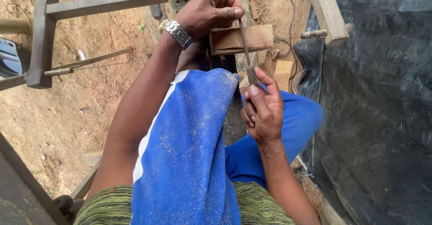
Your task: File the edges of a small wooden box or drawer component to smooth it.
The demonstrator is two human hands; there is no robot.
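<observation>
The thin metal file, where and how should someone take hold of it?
Probably by both ends of the metal file, as the left hand pinches the far tip from above and the right hand wraps the near end; the long, narrow middle stays free.

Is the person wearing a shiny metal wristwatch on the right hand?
No, the silver metal wristwatch sits on the left hand's wrist.

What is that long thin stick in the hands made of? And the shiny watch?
The thin blade, held between the left hand and the right hand, looks like dull grey metal: flat, narrow and straight. The watch looks like polished metal too, since its linked band gleams silver with a gold edge.
</observation>
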